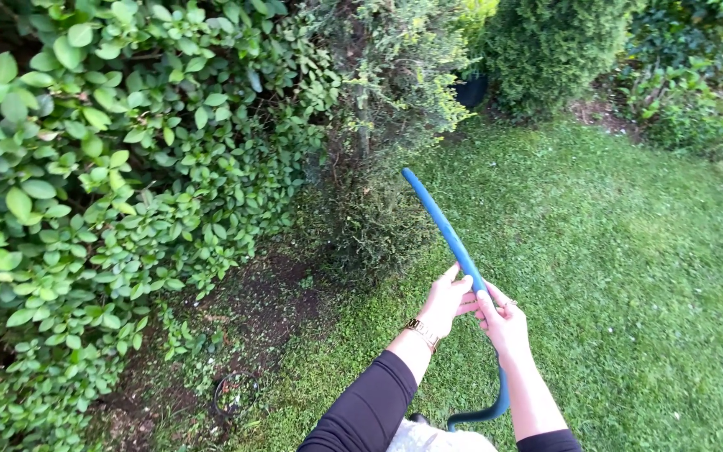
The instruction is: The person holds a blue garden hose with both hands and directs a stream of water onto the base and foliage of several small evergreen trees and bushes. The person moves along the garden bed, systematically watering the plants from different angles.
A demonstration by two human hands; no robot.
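A blue garden hose rises from below, curves near my body and points up-left toward the shrubs. My left hand grips it from the left side, with a gold bracelet on the wrist and a black sleeve on the forearm. My right hand holds the same hose just below and to the right. The hose's open end sits near a thin conifer shrub. No water is visible coming out.
A dense leafy hedge fills the left side above bare soil. Mown lawn spreads to the right. A rounded conifer and a dark pot stand at the back. A small wire ring lies on the soil.
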